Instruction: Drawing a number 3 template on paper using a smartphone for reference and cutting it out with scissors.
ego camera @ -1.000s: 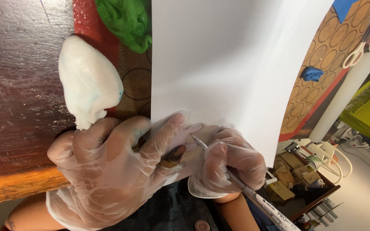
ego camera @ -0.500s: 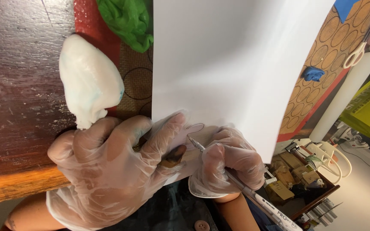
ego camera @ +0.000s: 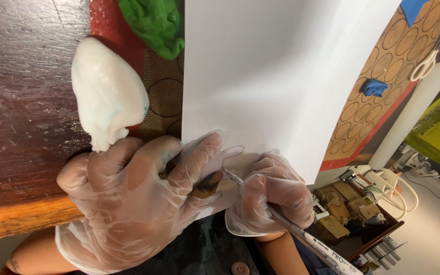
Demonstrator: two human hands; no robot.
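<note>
While the left hand [ego camera: 133,203], in a clear disposable glove, lies flat with its fingers spread apart on the lower left corner of the white sheet of paper [ego camera: 276,76], the right hand [ego camera: 271,196], gloved the same way, has its fingers closed tight around a pen [ego camera: 301,237] at the lower centre of the frame. The pen tip meets the paper just beside the left fingertips, at the lower end of a thin drawn loop [ego camera: 231,153]. The pen barrel runs toward the lower right and is cut off by the bottom edge of the frame. The paper covers most of a brown mat with printed circles [ego camera: 378,107], so only strips of the mat show at the left edge of the sheet and at the upper right. A white lump of dough-like material [ego camera: 108,91] rests at the upper left, partly on the dark wooden table [ego camera: 21,102], and its lower end touches the back of the left hand. A green lump [ego camera: 154,23] is cut off by the top edge. A small blue piece [ego camera: 374,87] sits on the mat at the right. Scissors [ego camera: 429,56] at the upper right are only partly visible. The items in the box at the lower right are too cluttered to identify.
</note>
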